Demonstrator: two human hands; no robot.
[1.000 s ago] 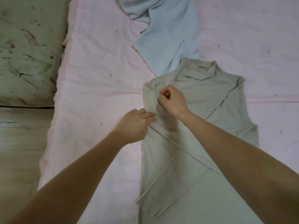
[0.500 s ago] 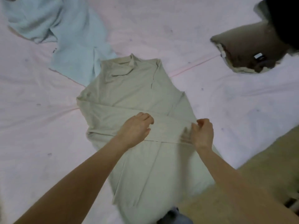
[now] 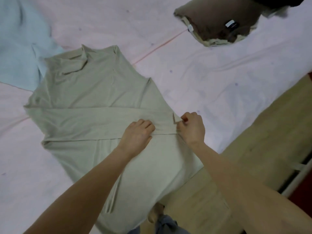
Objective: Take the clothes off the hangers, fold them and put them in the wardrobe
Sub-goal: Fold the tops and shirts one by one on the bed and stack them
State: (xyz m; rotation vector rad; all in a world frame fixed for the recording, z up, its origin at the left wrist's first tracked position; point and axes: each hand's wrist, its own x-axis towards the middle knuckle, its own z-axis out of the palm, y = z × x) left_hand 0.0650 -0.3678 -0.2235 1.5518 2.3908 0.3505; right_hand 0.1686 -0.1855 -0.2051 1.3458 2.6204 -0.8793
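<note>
1. Pinching the cuff end of the folded sleeve (image 3: pixel 108 123), the right hand (image 3: pixel 192 128) worked at the right edge of the green top (image 3: pixel 94 92).
2. Its partner, the left hand (image 3: pixel 137 135), pressed on the sleeve band mid-garment, fingers curled under, holding nothing.
3. That top lay flat on the pink sheet (image 3: pixel 211 78), its hem hanging over the near edge.
4. Far left lay a blue garment (image 3: pixel 18 53); far right, a brown garment (image 3: pixel 217 21).
</note>
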